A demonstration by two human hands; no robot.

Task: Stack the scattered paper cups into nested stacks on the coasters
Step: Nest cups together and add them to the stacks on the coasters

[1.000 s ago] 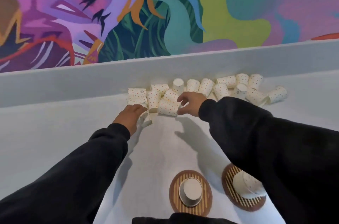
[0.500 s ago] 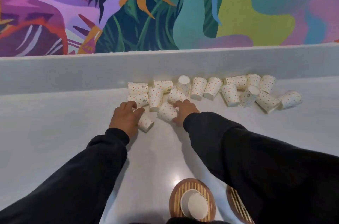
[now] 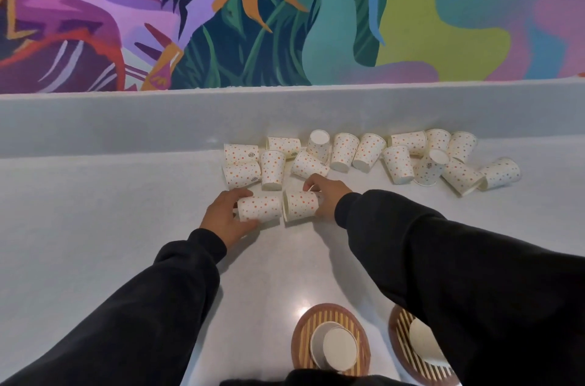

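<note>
Several white paper cups with orange dots (image 3: 370, 154) lie scattered on their sides along the back of the pale counter (image 3: 95, 211). My left hand (image 3: 223, 216) grips one dotted cup (image 3: 259, 208) lying sideways. My right hand (image 3: 327, 197) grips another cup (image 3: 300, 205) beside it; the two cups' ends nearly touch. Close to me, a round striped wooden coaster (image 3: 330, 314) carries an upside-down cup stack (image 3: 335, 347). A second coaster (image 3: 403, 338) to its right holds another cup (image 3: 422, 343), partly hidden by my right sleeve.
A low grey ledge (image 3: 126, 119) runs behind the cups, with a colourful painted mural (image 3: 285, 15) above it. My black sleeves cross the near part of the counter.
Both hands have pulled back from the pile toward me, each with a cup, and the two cups now lie end to end. The camera view has tilted slightly.
</note>
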